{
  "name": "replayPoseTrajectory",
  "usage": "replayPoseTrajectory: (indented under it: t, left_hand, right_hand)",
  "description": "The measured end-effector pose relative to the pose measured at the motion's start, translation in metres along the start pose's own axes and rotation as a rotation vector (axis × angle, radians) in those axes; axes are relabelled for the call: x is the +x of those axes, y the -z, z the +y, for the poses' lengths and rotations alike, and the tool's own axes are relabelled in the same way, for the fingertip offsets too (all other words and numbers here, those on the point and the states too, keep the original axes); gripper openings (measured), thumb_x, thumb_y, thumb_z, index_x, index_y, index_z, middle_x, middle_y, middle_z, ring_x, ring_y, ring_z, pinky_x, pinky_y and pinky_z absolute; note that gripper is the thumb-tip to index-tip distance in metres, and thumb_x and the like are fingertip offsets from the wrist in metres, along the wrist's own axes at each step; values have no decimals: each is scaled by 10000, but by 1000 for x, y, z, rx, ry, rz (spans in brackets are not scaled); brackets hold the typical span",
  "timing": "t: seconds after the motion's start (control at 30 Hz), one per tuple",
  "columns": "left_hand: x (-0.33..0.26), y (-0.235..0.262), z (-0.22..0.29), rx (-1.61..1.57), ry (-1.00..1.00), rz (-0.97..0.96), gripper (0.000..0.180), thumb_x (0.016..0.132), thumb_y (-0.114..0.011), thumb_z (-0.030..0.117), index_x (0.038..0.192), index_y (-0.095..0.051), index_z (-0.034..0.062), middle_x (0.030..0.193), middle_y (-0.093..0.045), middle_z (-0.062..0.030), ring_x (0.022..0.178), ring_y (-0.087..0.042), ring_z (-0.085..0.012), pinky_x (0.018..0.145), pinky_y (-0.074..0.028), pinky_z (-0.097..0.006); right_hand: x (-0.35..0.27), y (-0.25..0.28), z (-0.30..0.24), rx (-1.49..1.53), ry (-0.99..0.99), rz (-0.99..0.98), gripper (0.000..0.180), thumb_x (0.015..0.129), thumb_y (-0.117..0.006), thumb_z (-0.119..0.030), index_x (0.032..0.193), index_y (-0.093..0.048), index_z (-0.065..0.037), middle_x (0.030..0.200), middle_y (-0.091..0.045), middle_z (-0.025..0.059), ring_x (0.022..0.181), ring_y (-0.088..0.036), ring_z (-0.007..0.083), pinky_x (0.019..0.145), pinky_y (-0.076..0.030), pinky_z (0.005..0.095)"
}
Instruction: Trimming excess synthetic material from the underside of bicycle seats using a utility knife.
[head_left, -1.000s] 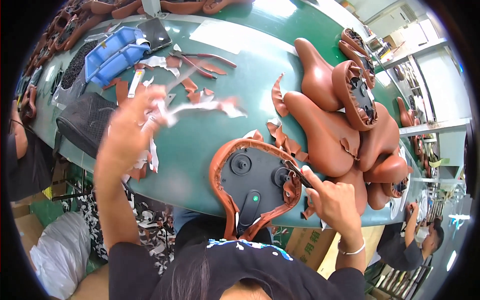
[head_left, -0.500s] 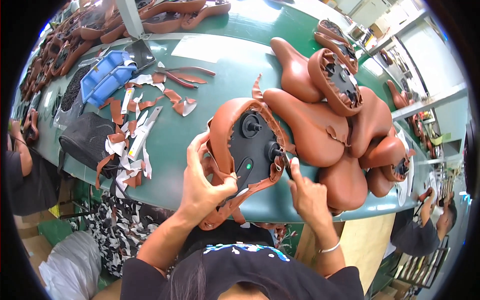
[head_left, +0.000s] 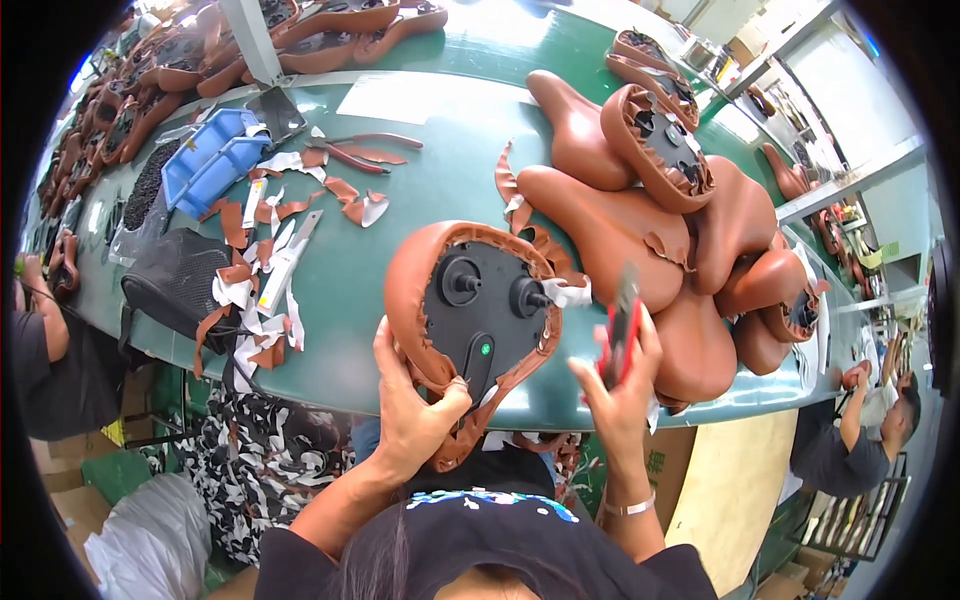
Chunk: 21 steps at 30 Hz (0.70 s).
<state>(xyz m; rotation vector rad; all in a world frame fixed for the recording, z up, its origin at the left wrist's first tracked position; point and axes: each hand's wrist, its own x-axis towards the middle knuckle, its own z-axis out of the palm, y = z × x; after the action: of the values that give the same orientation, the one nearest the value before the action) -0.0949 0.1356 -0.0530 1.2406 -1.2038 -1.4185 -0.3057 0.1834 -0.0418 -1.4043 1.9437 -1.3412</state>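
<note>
Fingers: left hand (head_left: 415, 405) was clamped on the narrow nose of the upside-down saddle (head_left: 475, 310), thumb hooked over the rim; right hand (head_left: 620, 385) was wrapped tight round a red-handled cutter (head_left: 622, 325).
Change: a second earlier the left hand was off tossing scraps, half a second earlier the right was pressed to the rim; now the tool was lifted clear, so that edge looked done.
Saddle spot: near edge of the green table (head_left: 430, 190), tilted up.
Materials: wrinkly brown leatherette over hard black plastic base, green dot.
Around: smooth brown saddle pile (head_left: 640, 225), offcuts (head_left: 260, 275), blue bin (head_left: 210, 160).
</note>
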Motion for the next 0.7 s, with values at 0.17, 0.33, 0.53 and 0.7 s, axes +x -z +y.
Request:
replayPoseTrajectory:
  t: [0.17,0.33,0.53,0.7]
  left_hand:
    - [32,23,7,-155,11,-144,763,673,-634,73,1343,-282,-25,892,-498,-43,786,-492,-122,719,-422,-257]
    - [70,69,19,-310,172,-210,433,684,-547,91,1099,-475,-8,857,-456,-6,753,-440,-94,675,-388,-233]
    - [123,23,91,-305,108,-408,739,683,-504,36,1385,-283,-33,901,-491,-7,790,-488,-85,684,-393,-196]
    - [173,76,63,-362,57,-242,607,728,-524,108,1319,-420,16,923,-521,-32,775,-514,-108,669,-422,-236]
  right_hand:
    - [63,-9,21,6,40,-186,594,781,-718,-117,1294,-434,-24,1012,-613,114,854,-612,188,813,-492,352]
    - [83,22,-27,-39,-141,241,341,847,-654,-127,1143,-535,-9,824,-599,144,749,-614,237,701,-493,347]
    - [128,96,-7,-766,242,818,334,858,-654,-127,1149,-540,-10,968,-629,202,837,-637,328,748,-494,385]
    - [141,130,-5,-260,-72,238,291,842,-676,-100,1100,-570,-17,876,-608,16,803,-546,91,706,-462,243]
